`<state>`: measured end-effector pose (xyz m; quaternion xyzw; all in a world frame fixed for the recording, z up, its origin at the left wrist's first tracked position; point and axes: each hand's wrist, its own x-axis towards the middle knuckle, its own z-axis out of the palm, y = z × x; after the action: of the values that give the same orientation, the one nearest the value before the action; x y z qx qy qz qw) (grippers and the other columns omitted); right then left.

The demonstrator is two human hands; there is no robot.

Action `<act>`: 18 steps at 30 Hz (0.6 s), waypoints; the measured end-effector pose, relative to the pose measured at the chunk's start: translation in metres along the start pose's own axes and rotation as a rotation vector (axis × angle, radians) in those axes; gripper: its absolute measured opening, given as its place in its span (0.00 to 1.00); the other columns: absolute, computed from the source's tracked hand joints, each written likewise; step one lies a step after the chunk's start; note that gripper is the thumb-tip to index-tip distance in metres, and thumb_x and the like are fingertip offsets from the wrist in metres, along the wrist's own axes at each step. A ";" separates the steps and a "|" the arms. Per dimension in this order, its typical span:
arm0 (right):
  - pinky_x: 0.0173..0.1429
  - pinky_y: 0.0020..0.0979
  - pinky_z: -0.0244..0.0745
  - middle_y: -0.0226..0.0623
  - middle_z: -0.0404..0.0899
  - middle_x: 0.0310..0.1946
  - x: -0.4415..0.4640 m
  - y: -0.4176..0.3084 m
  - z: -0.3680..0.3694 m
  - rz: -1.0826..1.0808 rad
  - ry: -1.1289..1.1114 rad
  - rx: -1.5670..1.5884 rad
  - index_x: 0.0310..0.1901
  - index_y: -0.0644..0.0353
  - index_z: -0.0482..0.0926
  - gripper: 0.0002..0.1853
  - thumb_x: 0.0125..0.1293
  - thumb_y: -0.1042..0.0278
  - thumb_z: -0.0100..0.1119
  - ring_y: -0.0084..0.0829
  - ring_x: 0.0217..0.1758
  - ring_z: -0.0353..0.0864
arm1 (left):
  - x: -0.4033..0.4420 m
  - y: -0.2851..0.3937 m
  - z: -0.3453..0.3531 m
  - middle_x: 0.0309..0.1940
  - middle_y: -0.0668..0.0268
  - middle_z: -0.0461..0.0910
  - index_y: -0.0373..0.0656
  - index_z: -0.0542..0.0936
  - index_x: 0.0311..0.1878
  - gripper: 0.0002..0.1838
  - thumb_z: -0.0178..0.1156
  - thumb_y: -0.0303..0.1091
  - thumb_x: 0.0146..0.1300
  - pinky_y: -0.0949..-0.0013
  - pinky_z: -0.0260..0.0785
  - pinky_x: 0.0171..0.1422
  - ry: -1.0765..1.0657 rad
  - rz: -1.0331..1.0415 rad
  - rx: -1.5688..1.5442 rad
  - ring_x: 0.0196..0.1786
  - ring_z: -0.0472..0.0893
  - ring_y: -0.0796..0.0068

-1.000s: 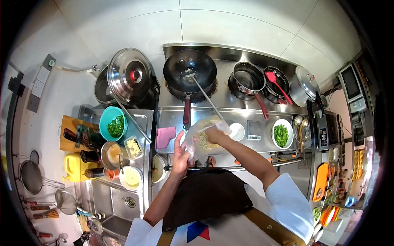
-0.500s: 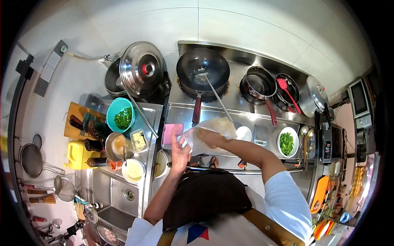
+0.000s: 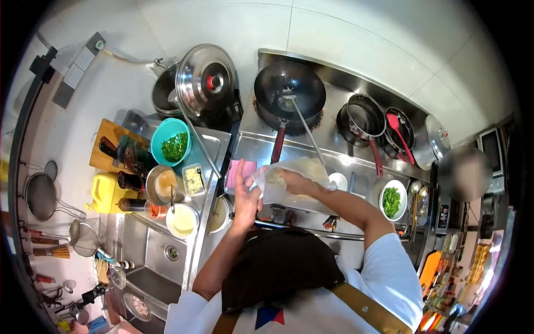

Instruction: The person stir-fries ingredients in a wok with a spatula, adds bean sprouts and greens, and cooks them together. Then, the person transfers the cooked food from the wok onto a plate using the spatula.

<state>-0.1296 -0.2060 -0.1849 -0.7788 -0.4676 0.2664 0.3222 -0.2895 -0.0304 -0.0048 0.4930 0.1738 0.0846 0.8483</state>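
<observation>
1. The left hand [image 3: 245,196] holds one end of a see-through bag [image 3: 316,168]. One finger sticks up, and the others pinch the bag.
2. The right hand [image 3: 290,182] is at the bag too. I cannot tell if its fingers are spread or pinching.
3. The bag is in front of the person, below the big black pan [image 3: 267,89].
4. A pink cloth [image 3: 232,173] is just beside the left hand.
5. A small white bowl [image 3: 337,181] is near the bag.

2 white sleeves [image 3: 392,274], brown straps [image 3: 371,313]
</observation>
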 end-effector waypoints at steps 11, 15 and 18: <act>0.66 0.40 0.73 0.53 0.75 0.63 -0.020 -0.036 0.001 0.340 -0.058 -0.411 0.68 0.56 0.70 0.37 0.53 0.67 0.69 0.49 0.62 0.78 | 0.005 -0.011 0.015 0.68 0.55 0.73 0.61 0.44 0.81 0.45 0.54 0.20 0.67 0.85 0.60 0.19 -0.066 -0.052 0.140 0.25 0.74 0.86; 0.66 0.40 0.73 0.53 0.76 0.62 -0.008 -0.026 0.032 0.185 0.137 -0.224 0.68 0.56 0.71 0.37 0.54 0.66 0.68 0.49 0.62 0.79 | 0.006 -0.015 0.009 0.66 0.56 0.75 0.59 0.48 0.81 0.45 0.58 0.25 0.65 0.83 0.61 0.18 -0.078 -0.033 0.129 0.20 0.69 0.85; 0.66 0.41 0.73 0.53 0.77 0.61 -0.009 -0.014 0.034 0.187 0.201 -0.093 0.68 0.56 0.71 0.36 0.54 0.66 0.68 0.49 0.61 0.79 | 0.007 -0.019 0.009 0.67 0.56 0.73 0.59 0.47 0.81 0.45 0.54 0.20 0.65 0.82 0.62 0.18 -0.127 -0.015 0.126 0.23 0.72 0.84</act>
<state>-0.1658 -0.2006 -0.1955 -0.8559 -0.3702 0.1938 0.3047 -0.2803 -0.0449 -0.0188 0.5486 0.1282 0.0354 0.8255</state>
